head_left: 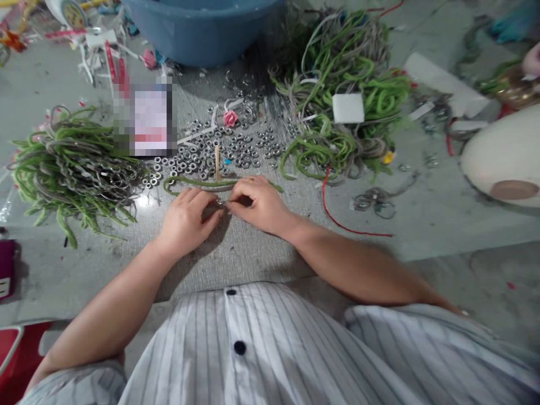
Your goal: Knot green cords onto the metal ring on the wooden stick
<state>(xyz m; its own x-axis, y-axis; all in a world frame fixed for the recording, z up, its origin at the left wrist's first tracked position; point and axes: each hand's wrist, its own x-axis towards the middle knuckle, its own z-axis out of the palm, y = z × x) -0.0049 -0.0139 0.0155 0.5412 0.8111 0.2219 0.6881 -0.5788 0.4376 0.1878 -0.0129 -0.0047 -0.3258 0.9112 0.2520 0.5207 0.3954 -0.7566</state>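
My left hand (188, 220) and my right hand (262, 205) meet over the grey table, fingertips nearly touching. Both are closed in a pinch around something small and shiny, too small to name. Just beyond the fingers lies a green cord (194, 183), partly covered by my right hand. A short tan stick (217, 162) stands out behind the cord. Past it, many loose metal rings (192, 163) are spread over the tabletop, with a pink fabric rose (230, 118) among them.
Bundled green and grey cords with chains (80, 163) lie left; a tangled cord heap (350, 84) with a white block (348, 108) lies right. A blue basin (206, 34) stands at the back. A red string (337, 221) and a pale rounded object (502, 152) are on the right.
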